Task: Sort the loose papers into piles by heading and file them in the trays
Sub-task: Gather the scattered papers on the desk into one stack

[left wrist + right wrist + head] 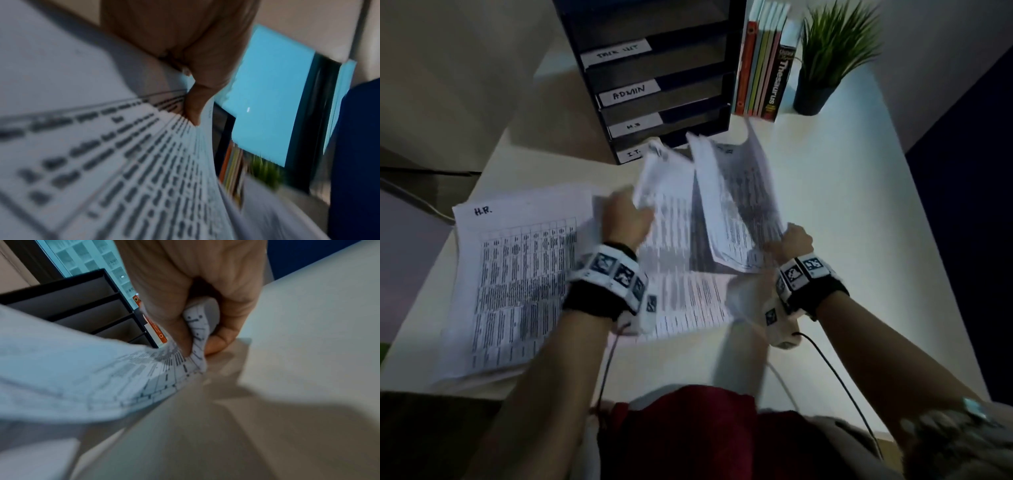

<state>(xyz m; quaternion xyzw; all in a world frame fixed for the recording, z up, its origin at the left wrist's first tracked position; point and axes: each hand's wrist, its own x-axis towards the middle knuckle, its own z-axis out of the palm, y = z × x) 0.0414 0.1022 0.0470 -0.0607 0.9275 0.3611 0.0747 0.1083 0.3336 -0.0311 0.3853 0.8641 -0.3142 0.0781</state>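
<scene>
My left hand point(625, 214) grips a curled bundle of printed sheets point(666, 192) lifted off the white desk point(842, 212); its fingers point(195, 104) close on the edge of those sheets point(123, 162). My right hand point(794, 240) pinches the lower corner of a second printed sheet point(739, 202) held up at a tilt, the thumb and fingers point(176, 324) crumpling that corner point(197, 344). A pile headed "H.R." point(517, 284) lies at the left, and more printed papers point(688, 301) lie flat under my hands. The black stacked trays point(654, 78) stand behind, labelled ADMIN, H.R. and I.T.
Upright books point(763, 68) stand to the right of the trays, with a potted plant point(822, 58) beside them. The right part of the desk shows bare white surface. Cables point(835, 373) run from both wrist units toward my body.
</scene>
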